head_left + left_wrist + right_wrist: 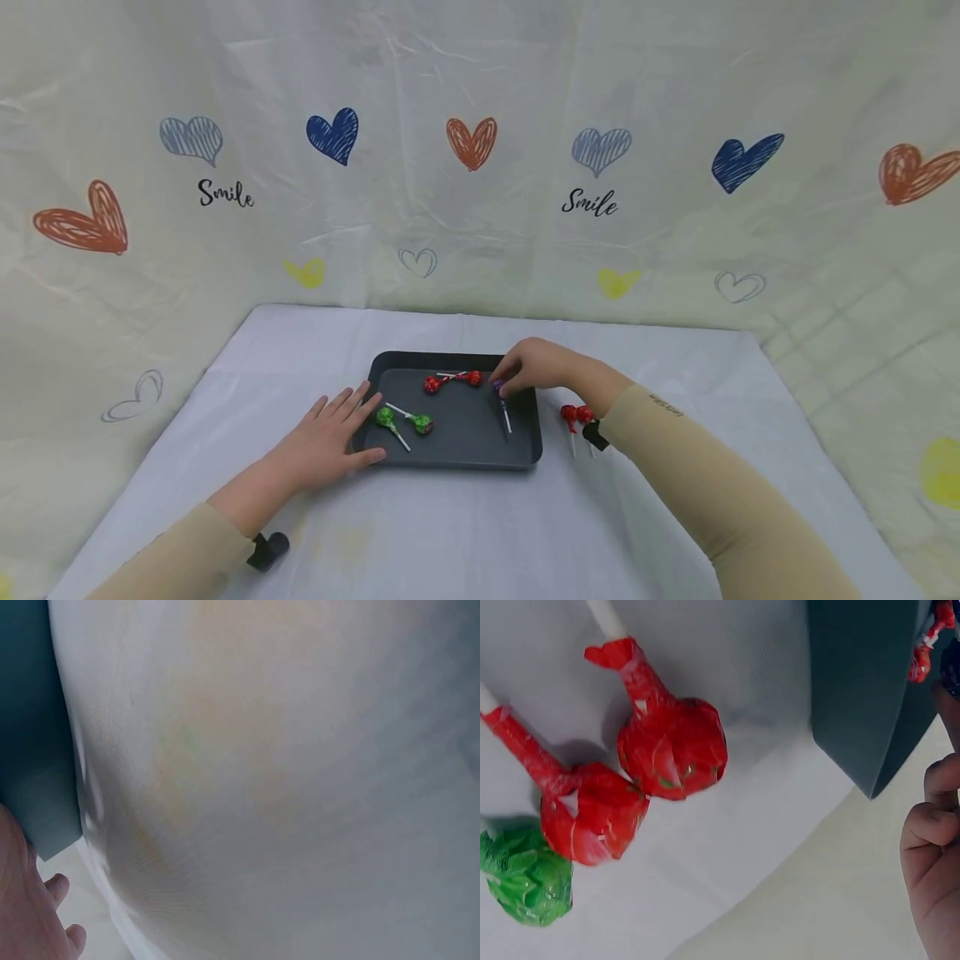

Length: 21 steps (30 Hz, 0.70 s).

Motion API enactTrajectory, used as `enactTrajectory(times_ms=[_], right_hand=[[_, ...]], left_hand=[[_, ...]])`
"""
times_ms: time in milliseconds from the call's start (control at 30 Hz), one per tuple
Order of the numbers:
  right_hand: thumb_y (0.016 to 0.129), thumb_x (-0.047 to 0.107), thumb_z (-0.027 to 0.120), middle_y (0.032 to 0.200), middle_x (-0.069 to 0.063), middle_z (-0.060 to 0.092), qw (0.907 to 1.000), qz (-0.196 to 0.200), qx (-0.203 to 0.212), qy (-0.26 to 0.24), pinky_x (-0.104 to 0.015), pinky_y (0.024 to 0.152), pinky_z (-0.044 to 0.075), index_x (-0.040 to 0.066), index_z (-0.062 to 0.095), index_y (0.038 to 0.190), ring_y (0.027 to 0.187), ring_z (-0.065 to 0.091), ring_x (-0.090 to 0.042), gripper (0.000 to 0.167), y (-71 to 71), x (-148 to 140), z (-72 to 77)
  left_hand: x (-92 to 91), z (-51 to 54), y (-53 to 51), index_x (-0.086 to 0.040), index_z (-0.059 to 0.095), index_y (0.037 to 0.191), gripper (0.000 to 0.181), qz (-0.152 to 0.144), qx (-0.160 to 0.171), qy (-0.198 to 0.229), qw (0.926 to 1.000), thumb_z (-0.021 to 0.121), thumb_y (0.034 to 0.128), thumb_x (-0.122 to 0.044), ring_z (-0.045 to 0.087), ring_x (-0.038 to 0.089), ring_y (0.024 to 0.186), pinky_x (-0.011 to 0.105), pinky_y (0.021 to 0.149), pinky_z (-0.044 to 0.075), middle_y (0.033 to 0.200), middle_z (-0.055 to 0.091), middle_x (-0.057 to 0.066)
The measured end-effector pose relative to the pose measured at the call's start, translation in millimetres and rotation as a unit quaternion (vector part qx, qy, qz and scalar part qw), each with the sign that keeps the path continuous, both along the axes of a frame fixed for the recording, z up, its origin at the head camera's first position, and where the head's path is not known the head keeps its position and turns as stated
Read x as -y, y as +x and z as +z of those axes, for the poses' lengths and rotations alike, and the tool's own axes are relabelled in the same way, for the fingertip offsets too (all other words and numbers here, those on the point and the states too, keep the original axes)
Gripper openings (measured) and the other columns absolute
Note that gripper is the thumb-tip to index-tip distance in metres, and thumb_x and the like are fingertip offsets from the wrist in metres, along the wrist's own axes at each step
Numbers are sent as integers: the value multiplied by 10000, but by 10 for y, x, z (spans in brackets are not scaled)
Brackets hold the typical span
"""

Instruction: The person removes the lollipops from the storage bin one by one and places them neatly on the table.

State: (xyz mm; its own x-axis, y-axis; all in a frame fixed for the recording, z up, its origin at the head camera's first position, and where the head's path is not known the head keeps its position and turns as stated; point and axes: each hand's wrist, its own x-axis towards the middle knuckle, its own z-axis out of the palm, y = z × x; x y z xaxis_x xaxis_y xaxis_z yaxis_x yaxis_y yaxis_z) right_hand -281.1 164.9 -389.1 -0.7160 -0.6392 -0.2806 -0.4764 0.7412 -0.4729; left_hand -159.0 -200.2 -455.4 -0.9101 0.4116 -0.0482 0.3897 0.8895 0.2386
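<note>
My right hand (pixel 542 364) pinches the head of a purple lollipop (pixel 506 415) over the right part of the dark tray (pixel 457 459); its white stick points toward me. In the right wrist view the hand (pixel 937 855) shows at the right edge, by the tray (pixel 855 690). My left hand (pixel 324 440) lies with spread fingers on the tray's left rim. In the left wrist view, part of that hand (pixel 30 907) shows beside the tray (pixel 34 735). Two red lollipops (pixel 432 384) lie at the back of the tray, two green ones (pixel 422 424) at its left.
Right of the tray, on the white cloth (pixel 465 533), lie two red lollipops (pixel 569 414), partly behind the right wrist. The right wrist view also shows a green lollipop (pixel 532 877) beside the red ones (pixel 675 750). A sheet printed with hearts (pixel 472 143) hangs behind the table.
</note>
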Motion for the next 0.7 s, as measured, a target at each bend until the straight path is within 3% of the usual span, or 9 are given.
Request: enactTrajectory(times_ms=[133, 367, 700], right_hand=[[878, 282, 775, 1019, 120, 714, 9998, -119, 50, -162, -328, 861, 536, 190, 764, 1164, 948, 626, -87, 300, 22, -91, 89], [893, 261, 756, 1030, 108, 708, 9989, -374, 6, -280, -324, 740, 523, 211, 757, 1181, 881, 618, -145, 292, 47, -328, 183], [894, 237, 755, 1058, 59, 720, 9967, -783, 21, -228, -321, 740, 506, 199, 757, 1181, 864, 590, -165, 290, 161, -818, 206]], left_hand=[[16, -37, -25, -167, 257, 1587, 938, 20, -22, -64, 10000, 505, 884, -736, 182, 392, 1483, 626, 1168, 121, 1654, 155, 88], [16, 11, 0, -174, 241, 1592, 931, 107, 104, -122, 9998, 513, 890, -721, 160, 380, 1493, 617, 1180, 102, 1658, 134, 80], [-2, 9, -4, -180, 250, 1590, 923, 52, 34, -29, 10000, 522, 890, -715, 163, 386, 1491, 622, 1175, 104, 1657, 143, 79]])
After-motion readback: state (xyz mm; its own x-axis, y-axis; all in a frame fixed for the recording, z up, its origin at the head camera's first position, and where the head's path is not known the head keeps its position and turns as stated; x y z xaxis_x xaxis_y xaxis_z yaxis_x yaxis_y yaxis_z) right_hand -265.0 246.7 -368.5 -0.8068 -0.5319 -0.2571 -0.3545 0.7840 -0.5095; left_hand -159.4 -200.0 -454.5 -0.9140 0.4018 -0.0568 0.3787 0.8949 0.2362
